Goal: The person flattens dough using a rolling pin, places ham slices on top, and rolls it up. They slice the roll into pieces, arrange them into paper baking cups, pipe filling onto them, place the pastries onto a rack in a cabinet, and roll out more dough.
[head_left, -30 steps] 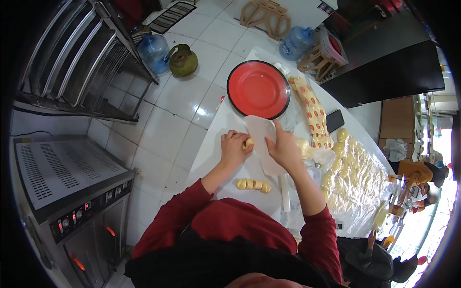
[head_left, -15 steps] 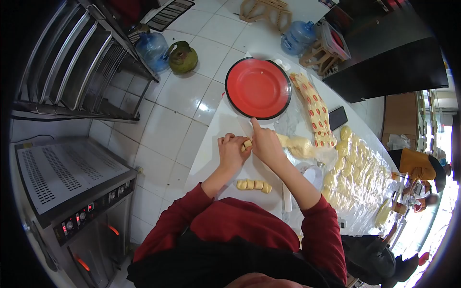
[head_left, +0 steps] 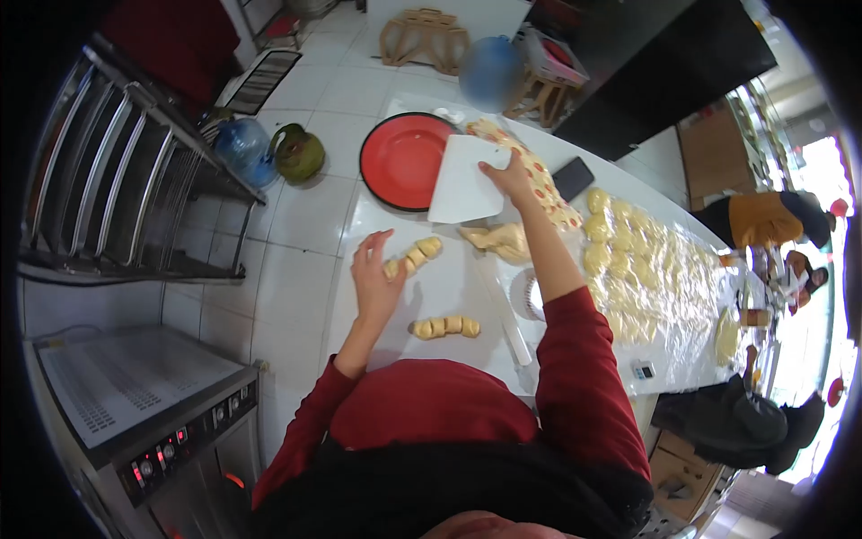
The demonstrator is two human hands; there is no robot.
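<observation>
My right hand [head_left: 510,176] grips a flat white scraper [head_left: 469,184], raised over the table beside the red plate [head_left: 409,160]. My left hand [head_left: 375,274], its fingers apart, is at the lower end of a short row of cut dough pieces [head_left: 426,247]. Nearer my body lies a second row of cut dough [head_left: 446,327]. A larger lump of dough [head_left: 499,240] rests below the scraper. To its lower right is a long white stick [head_left: 507,310], with a round white item partly hidden by my right forearm.
Plastic-covered dough balls [head_left: 628,260] fill the table's right side, near a dark phone [head_left: 573,179] and a patterned bag [head_left: 548,193]. An oven [head_left: 135,377] and tray rack [head_left: 135,171] stand at left. Other people are at the far right.
My right hand has lifted the scraper off the dough and moved it up and right. My left fingers have spread, uncovering the cut pieces. The whole view has shifted.
</observation>
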